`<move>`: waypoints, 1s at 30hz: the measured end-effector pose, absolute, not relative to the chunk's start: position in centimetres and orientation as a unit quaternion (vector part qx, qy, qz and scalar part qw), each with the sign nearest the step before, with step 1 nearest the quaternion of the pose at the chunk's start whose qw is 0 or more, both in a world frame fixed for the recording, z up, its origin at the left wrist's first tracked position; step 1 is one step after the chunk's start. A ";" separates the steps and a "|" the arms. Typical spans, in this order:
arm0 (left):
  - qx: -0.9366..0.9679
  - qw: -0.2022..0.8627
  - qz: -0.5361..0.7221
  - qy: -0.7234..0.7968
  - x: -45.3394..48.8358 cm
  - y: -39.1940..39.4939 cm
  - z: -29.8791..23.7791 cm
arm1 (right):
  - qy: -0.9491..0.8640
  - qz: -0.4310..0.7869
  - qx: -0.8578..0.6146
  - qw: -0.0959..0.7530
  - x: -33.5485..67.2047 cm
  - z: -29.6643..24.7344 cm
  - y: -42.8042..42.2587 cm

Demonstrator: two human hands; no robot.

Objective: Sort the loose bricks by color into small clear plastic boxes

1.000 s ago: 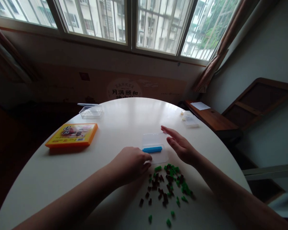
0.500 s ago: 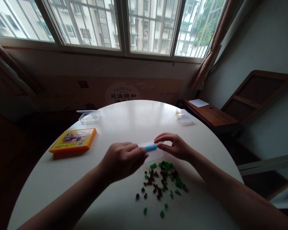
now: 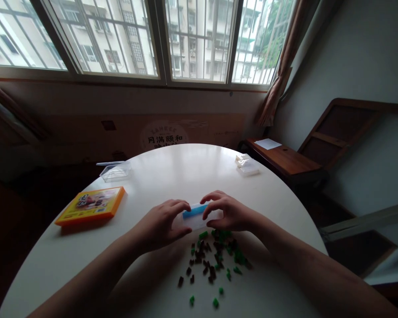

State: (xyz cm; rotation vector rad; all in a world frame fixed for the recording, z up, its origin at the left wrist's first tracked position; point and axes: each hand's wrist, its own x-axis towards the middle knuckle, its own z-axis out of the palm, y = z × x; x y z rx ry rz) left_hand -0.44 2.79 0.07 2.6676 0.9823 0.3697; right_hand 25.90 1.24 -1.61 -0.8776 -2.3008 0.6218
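Observation:
A small clear plastic box (image 3: 195,219) with a blue strip of bricks (image 3: 194,211) inside sits on the white round table (image 3: 172,176). My left hand (image 3: 161,223) grips its left end with curled fingers. My right hand (image 3: 227,212) pinches its right end, fingers closed over the lid. Just in front of the box lies a scatter of small green and dark brown bricks (image 3: 215,258).
An orange flat box (image 3: 91,204) lies at the table's left. A clear container with a loose lid (image 3: 115,170) stands behind it. Small clear boxes (image 3: 247,164) sit at the far right edge. A wooden side table (image 3: 281,159) with a paper stands beyond.
Both hands have closed on the clear box, its raised lid has come down, and the box has shifted toward me, close to the bricks. The camera tilted slightly.

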 end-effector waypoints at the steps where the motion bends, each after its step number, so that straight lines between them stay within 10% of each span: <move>1: 0.921 0.139 0.129 0.340 -0.5 2.8 0.0 | -0.868 0.226 -0.327 0.298 25.8 -1.6 1.3; 30: 0.831 0.220 0.275 0.431 -2.1 6.2 -2.1 | -0.901 0.043 -0.378 0.209 24.9 -0.1 1.2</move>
